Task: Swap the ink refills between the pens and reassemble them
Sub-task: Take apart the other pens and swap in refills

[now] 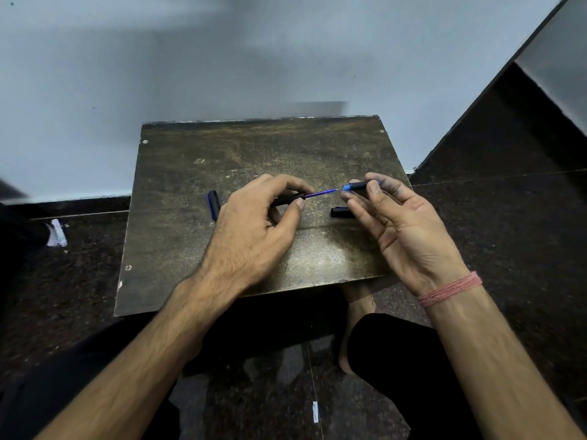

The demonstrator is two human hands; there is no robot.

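My left hand (pixel 254 230) grips a black pen barrel (pixel 287 199) above the small wooden table (pixel 222 147). A thin blue ink refill (pixel 320 193) sticks out of the barrel toward the right. My right hand (pixel 397 223) pinches a short black pen section with a blue end (pixel 354 186), and the refill's tip nearly meets that blue end. A black pen cap with a blue clip (pixel 213 203) lies on the table left of my left hand. Another black pen part (pixel 340 212) lies on the table under my right fingers.
The table stands against a pale wall (pixel 222 58), on a dark speckled floor (pixel 508 233). My legs in black trousers and a bare foot (pixel 359 309) are below the table's near edge. A crumpled white scrap (pixel 56 233) lies on the floor at left.
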